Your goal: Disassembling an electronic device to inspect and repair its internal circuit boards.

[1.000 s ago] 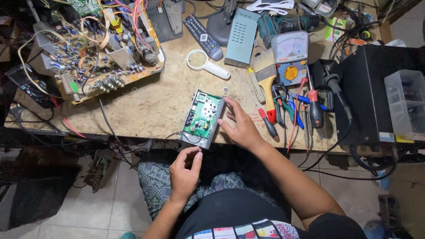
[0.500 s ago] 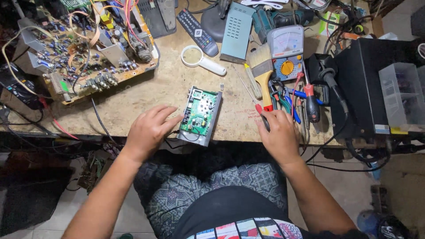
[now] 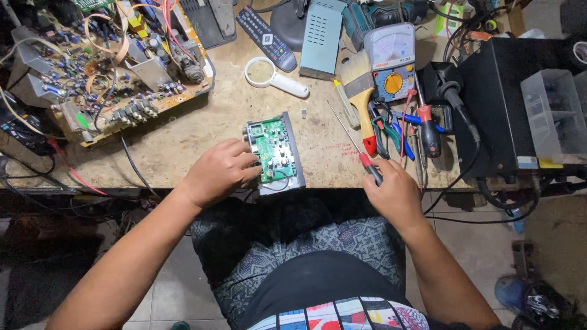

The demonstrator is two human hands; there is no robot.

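Head view, looking down over a cluttered workbench: the right hand [image 3: 396, 194] is clenched around the dark handle of a screwdriver [image 3: 358, 148], whose thin shaft slants up and away across the wooden bench top [image 3: 202, 146]. To the left of that screwdriver lies a small green circuit board in a grey metal case [image 3: 275, 151], near the bench's front edge. The left hand [image 3: 219, 170] rests on the case's left side, fingers curled against its edge and over the board, steadying it. Just right of the screwdriver sit a yellow-handled brush [image 3: 362, 101], pliers and other red and blue handled tools [image 3: 422, 131], with an analogue multimeter [image 3: 391, 63] beyond them. Farther from the screwdriver, up and to the left, lie a white magnifying glass [image 3: 273, 76] and a remote control [image 3: 265, 38]. Well to the left, beyond the case, sprawls a large circuit board full of wires [image 3: 110, 73].
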